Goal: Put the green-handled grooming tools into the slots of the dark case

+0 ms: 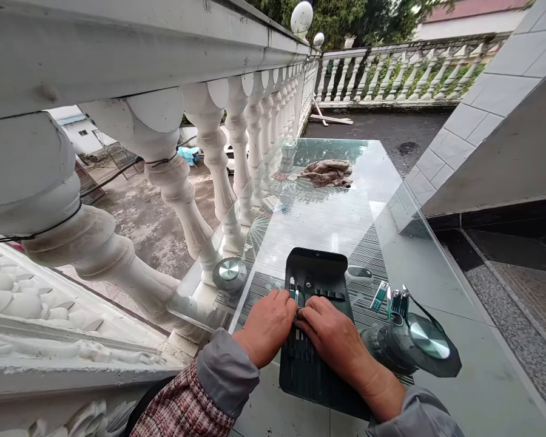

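A black manicure case (316,262) lies unfolded on the glass table, with slim metal tools (293,286) tucked in its elastic loops. Over the middle of the case my left hand (269,325) is closed, its fingertips at a slim metal manicure tool (296,296). My right hand (331,331) meets it from the other side, fingers curled and pinching at the same tool. The fingers hide the tool's lower part, so its exact kind cannot be made out. Nail clippers (382,296) and other small metal tools (399,303) sit to the right of the case.
Round metal-topped table supports (430,340) show on the right and left (230,270). A small oval grey-and-white object (360,274) lies beyond the case. Farther off is a crumpled brown cloth (327,173). A white balustrade (182,194) runs along the left; a tiled slanting wall (473,115) stands right.
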`<state>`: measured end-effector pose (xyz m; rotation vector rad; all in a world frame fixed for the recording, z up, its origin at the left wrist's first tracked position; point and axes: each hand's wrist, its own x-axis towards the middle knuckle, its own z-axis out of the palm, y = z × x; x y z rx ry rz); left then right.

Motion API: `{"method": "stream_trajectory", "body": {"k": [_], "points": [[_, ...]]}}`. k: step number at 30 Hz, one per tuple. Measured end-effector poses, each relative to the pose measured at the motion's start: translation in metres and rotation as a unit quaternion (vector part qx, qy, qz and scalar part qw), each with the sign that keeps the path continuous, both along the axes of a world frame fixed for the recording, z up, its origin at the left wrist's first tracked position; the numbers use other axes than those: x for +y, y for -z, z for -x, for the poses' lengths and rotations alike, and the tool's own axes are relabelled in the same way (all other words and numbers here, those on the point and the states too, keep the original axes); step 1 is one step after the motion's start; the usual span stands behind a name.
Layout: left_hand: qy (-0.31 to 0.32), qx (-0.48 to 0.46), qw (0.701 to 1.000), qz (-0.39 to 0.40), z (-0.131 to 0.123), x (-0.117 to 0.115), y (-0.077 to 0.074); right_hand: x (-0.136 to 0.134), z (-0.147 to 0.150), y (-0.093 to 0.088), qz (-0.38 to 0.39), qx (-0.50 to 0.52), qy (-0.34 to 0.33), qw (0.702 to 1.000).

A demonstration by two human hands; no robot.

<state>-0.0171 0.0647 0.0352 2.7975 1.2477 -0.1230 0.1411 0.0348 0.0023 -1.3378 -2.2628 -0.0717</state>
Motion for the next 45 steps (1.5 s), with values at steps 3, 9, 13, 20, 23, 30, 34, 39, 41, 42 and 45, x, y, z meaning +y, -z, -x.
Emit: {"method": "stream_trajectory", "body": {"k": [3,9,13,20,23,30,34,39,41,42,45], "points": [[-0.010,-0.016,1.000,0.008,0.003,-0.003,-0.006,-0.002,0.001,-0.005,-0.043,0.022,-0.012,0.999],[-0.076,-0.034,0.996,0.008,0.006,-0.002,-0.014,-0.020,-0.005,-0.020,-0.086,0.097,-0.055,0.990],[-0.095,-0.035,0.995,0.009,0.003,0.001,-0.012,-0.035,-0.030,-0.026,-0.146,0.118,-0.047,0.981],[-0.118,-0.033,0.992,-0.004,-0.010,0.008,-0.003,-0.028,-0.091,-0.012,-0.254,0.015,0.139,0.957],[-0.129,-0.028,0.991,-0.014,-0.018,0.010,-0.001,-0.022,-0.097,0.000,-0.205,-0.047,0.143,0.967],[-0.156,-0.024,0.987,-0.020,-0.025,0.013,0.000,-0.020,-0.097,0.009,-0.095,-0.094,0.184,0.974],[-0.170,-0.022,0.985,-0.012,-0.025,0.015,-0.001,-0.016,-0.098,0.012,-0.082,-0.084,0.187,0.975],[-0.185,-0.021,0.982,-0.001,-0.026,0.015,-0.003,-0.015,-0.095,0.015,-0.080,-0.060,0.168,0.981],[-0.187,-0.020,0.982,0.002,-0.027,0.016,-0.003,-0.017,-0.087,0.011,-0.085,-0.041,0.159,0.983],[-0.187,-0.020,0.982,0.004,-0.028,0.016,-0.002,-0.019,-0.081,0.008,-0.089,-0.029,0.145,0.985],[-0.184,-0.020,0.983,0.006,-0.028,0.016,-0.003,-0.022,-0.056,-0.002,-0.086,0.000,0.064,0.994]]}}
